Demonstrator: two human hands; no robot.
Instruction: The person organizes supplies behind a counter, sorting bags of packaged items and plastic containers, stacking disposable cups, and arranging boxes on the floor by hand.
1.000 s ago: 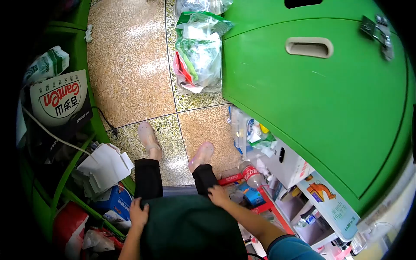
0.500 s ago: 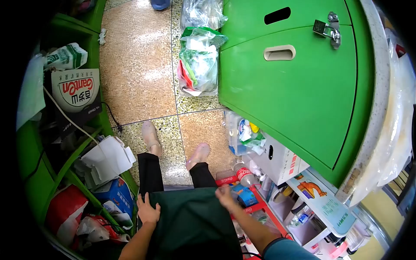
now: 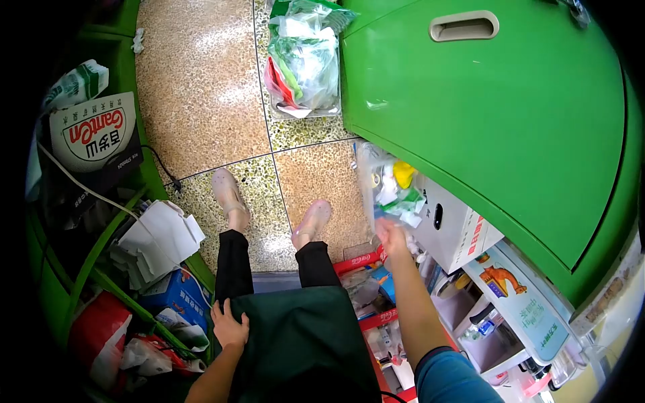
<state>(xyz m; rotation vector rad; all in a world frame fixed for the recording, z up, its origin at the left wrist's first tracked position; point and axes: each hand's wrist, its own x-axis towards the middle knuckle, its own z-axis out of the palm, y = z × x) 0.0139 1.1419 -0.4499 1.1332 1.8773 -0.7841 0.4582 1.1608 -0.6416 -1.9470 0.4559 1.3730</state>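
Note:
My left hand point(image 3: 230, 326) rests with fingers spread on the dark green cloth point(image 3: 295, 336) over my lap, holding nothing. My right hand point(image 3: 392, 236) reaches forward to the right, at the near end of a clear plastic bin point(image 3: 368, 181) filled with bags and a yellow item. Its fingertips are blurred, and whether they hold anything is hard to make out. Just below this hand is the red rack point(image 3: 358, 262) with packages in it. Beside the hand stands a white carton point(image 3: 447, 225) with a dark handle hole.
A green cabinet point(image 3: 484, 114) fills the upper right. Another bin with plastic bags point(image 3: 306, 60) sits on the floor. At left, green shelves hold a Ganten box point(image 3: 94, 134), white papers point(image 3: 158, 242) and a blue box point(image 3: 178, 295). A white organizer point(image 3: 517, 302) stands at the lower right.
My right hand has moved from the cloth edge forward and right to the clear bin. The red-labelled bottle is no longer visible where it lay. My left hand stays on the cloth.

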